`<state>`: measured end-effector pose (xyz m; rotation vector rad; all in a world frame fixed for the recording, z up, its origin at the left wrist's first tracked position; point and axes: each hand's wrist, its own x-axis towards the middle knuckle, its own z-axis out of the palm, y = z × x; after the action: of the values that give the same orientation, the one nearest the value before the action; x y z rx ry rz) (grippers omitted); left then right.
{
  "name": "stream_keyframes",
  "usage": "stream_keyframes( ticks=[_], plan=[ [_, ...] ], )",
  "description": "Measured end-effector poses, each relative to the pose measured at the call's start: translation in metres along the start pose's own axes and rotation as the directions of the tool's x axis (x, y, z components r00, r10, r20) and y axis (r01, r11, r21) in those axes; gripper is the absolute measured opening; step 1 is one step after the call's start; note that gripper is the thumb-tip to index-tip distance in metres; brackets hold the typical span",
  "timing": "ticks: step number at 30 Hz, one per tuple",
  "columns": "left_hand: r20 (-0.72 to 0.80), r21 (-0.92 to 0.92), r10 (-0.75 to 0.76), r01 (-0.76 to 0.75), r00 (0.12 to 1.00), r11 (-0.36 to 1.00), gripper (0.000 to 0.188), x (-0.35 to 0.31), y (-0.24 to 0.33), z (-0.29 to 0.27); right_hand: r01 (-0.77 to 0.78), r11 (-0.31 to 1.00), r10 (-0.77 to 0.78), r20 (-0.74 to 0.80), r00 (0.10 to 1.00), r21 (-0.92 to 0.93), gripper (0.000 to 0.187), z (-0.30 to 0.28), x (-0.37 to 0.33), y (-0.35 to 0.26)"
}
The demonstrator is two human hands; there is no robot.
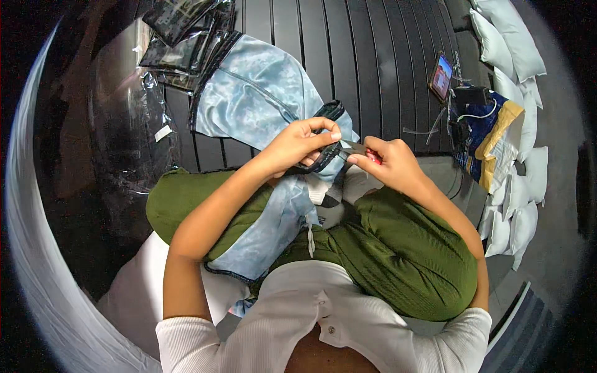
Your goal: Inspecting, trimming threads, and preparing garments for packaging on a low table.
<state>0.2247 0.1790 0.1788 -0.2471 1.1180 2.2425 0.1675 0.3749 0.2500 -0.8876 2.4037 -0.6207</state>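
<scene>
A light blue, marbled garment with dark edging spreads from the slatted surface across my lap. My left hand pinches its dark trim between thumb and fingers, holding a loop of it up. In my right hand is a small red-handled cutting tool. Its grey metal blade reaches the trim close to my left fingertips. The fingers hide most of the handle, so I cannot tell whether it is a knife or snips. A lower part of the cloth drapes over my left thigh.
Dark clear-wrapped packets lie at the far left beside crumpled clear plastic. A lit phone stands at the far right, near a black box with a white cable. Several pale stuffed pouches line the right side.
</scene>
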Motion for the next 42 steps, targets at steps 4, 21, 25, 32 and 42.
stream_keyframes(
  ticks=[4, 21, 25, 32, 42],
  plan=[
    [0.011, 0.031, 0.028, -0.028, 1.000, 0.999, 0.014, -0.001, 0.002, 0.003, -0.004, 1.000, 0.004, 0.040, 0.999, -0.016, 0.039, -0.002, -0.001, 0.001],
    [0.089, 0.006, -0.049, 0.049, 0.995, 0.999, 0.014, -0.002, 0.003, 0.002, 0.093, 0.988, -0.078, 0.119, 0.990, -0.124, 0.048, 0.003, 0.004, -0.007],
    [0.105, 0.003, -0.040, 0.040, 0.994, 0.999, 0.014, -0.001, 0.002, 0.002, 0.104, 0.988, -0.091, 0.112, 0.990, -0.114, 0.049, 0.003, 0.003, -0.007],
    [0.119, 0.024, -0.048, 0.046, 0.992, 0.999, 0.015, -0.003, 0.005, 0.003, 0.107, 0.986, -0.089, 0.136, 0.987, -0.131, 0.049, 0.000, 0.003, -0.009],
    [0.093, -0.070, -0.030, 0.037, 0.995, 0.997, 0.013, -0.001, 0.003, -0.002, -0.098, 0.973, 0.092, 0.036, 0.995, 0.210, 0.034, -0.005, 0.000, -0.002]
  ],
)
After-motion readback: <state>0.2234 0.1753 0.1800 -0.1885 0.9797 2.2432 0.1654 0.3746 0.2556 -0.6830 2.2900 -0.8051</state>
